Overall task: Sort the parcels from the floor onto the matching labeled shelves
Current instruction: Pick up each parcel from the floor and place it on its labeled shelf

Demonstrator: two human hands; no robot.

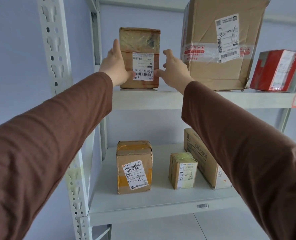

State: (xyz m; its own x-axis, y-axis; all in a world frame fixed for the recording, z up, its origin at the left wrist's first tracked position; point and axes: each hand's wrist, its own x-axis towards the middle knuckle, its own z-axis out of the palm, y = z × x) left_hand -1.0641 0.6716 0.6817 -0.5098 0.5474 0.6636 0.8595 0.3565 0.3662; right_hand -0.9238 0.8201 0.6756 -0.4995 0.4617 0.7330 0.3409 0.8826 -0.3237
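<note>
A small brown taped parcel [140,42] stands upright at the left of the upper shelf [143,99]. Its white label is upside down with a handwritten "2-1". My left hand [115,64] lies flat against the parcel's left side with straight fingers, its thumb on the lower front. At the parcel's right edge is my right hand [174,68], fingers spread and loosely bent. Its thumb tip touches the label's corner; the fingers look slightly off the box.
A large cardboard box [221,44] marked "2-1" and a red parcel [275,70] share the upper shelf. On the lower shelf [143,201] stand two parcels marked "2-2" [134,168] [182,170] and a long printed box [201,158]. A perforated metal post [57,49] rises at the left.
</note>
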